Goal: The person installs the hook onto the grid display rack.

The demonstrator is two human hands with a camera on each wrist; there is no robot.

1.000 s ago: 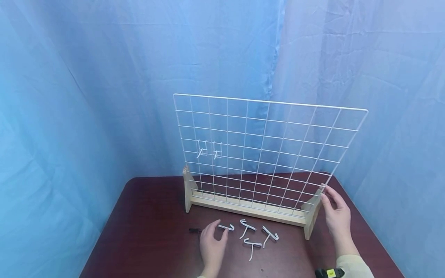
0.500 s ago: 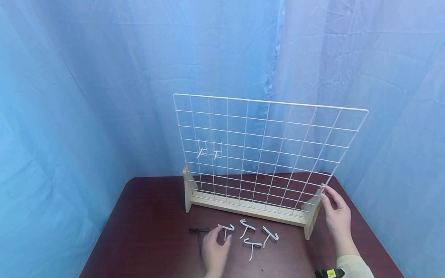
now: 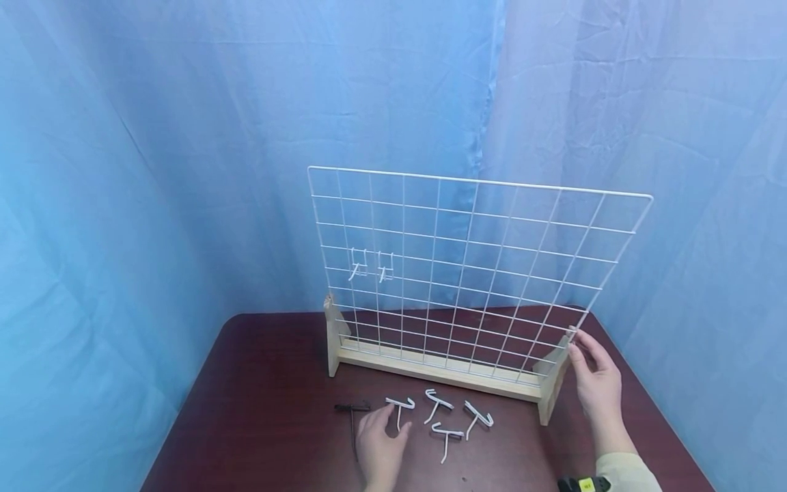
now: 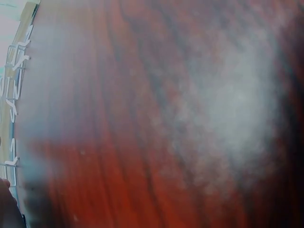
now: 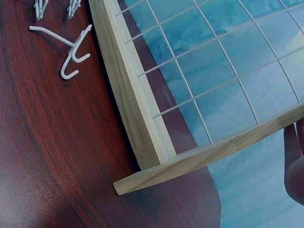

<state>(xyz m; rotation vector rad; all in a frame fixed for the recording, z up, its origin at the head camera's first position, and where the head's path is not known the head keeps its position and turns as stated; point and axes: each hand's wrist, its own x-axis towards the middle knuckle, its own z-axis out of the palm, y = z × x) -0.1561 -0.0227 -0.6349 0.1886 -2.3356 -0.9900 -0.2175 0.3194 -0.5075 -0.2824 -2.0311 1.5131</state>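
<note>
In the head view a white wire grid panel [image 3: 479, 182] stands upright in a wooden stand [image 3: 430, 370]. My right hand [image 3: 598, 391] grips the top of the stand's right side piece, by the panel's edge, thumb in front. Part of that hand [image 5: 294, 164] shows beside the wood in the right wrist view. On the table, my left hand [image 3: 380, 449] is at a white metal hook [image 3: 401, 404], thumb and fingers spread apart on either side of its prong. A black T-shaped hook [image 3: 352, 408] lies left of that hand. Contact with the white hook is unclear.
More white hooks lie to the right: one behind [image 3: 438, 400], one in front [image 3: 447, 433], one near the stand [image 3: 477, 414]. Two white hooks [image 3: 354, 272] hang on the panel's left part. Blue curtains [image 3: 246, 137] surround the dark red table [image 3: 258, 410].
My left hand has shifted slightly right and toward me, uncovering the black hook and more of the white hook's prong. My right hand has stayed in place on the stand.
</note>
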